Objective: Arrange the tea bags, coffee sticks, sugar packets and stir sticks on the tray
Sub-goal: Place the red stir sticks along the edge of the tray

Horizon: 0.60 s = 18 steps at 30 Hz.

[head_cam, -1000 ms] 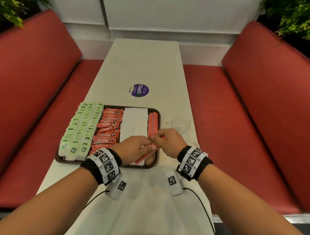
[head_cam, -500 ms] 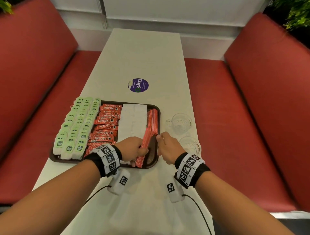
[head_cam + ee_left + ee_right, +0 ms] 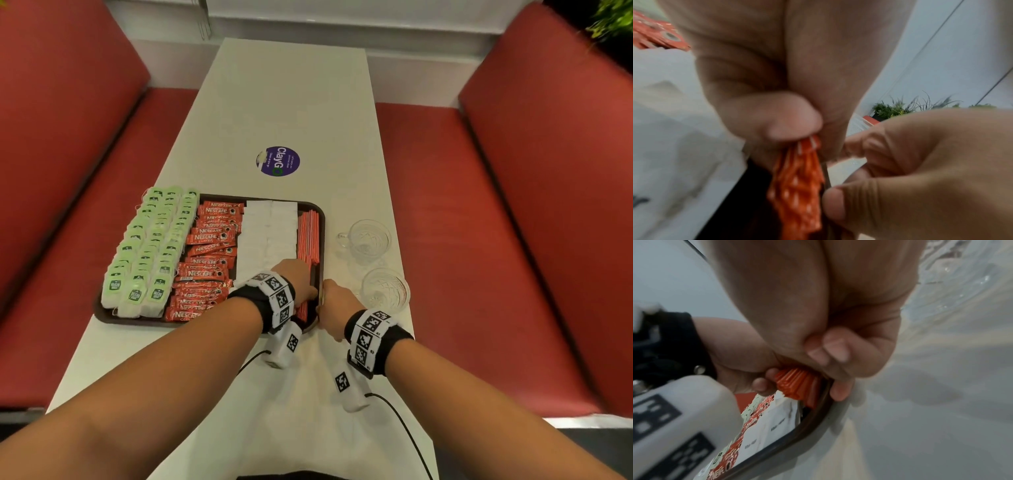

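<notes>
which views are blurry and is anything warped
Head view: sharp, but wide-angle bends the tray and table edges. Left wrist view: soft throughout, stir sticks smeared. Right wrist view: fingers fairly clear, table and glass blurred.

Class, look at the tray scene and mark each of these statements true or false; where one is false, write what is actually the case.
1. The green tea bags fill the tray's left side. True.
2. Two glass cups stand inside the tray. False: they stand on the table, right of the tray.
3. The left hand holds the near end of the orange stir sticks. True.
4. The white sugar packets lie between the tea bags and the coffee sticks. False: they lie between the coffee sticks and the stir sticks.
5. The right hand rests on a cup. False: it is at the tray's right rim.
</notes>
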Each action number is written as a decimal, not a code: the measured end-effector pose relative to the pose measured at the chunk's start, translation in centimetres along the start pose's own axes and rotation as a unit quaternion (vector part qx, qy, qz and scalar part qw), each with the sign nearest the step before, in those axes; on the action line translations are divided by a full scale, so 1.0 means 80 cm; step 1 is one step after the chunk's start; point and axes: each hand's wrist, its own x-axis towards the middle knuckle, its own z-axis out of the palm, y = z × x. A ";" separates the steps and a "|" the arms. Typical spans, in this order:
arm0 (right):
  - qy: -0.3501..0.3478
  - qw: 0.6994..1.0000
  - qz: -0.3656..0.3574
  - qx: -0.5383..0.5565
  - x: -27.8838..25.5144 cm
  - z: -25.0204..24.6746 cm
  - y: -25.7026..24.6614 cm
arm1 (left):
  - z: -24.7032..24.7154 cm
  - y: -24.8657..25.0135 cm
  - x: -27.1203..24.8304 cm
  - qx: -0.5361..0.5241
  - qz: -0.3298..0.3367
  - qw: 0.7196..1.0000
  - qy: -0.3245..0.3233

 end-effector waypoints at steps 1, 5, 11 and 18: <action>-0.001 1.000 0.003 0.000 0.001 0.001 0.001 | 0.000 0.002 -0.002 0.009 -0.002 1.000 0.002; 0.003 1.000 0.000 0.010 0.003 0.007 0.005 | 0.003 0.000 -0.012 0.047 0.012 0.998 0.026; 0.018 0.998 0.004 0.062 0.004 0.018 0.011 | 0.020 -0.012 -0.042 0.053 0.056 0.997 0.030; 0.028 0.995 -0.023 0.092 -0.006 0.020 0.007 | 0.034 -0.010 -0.059 0.043 0.076 0.995 0.057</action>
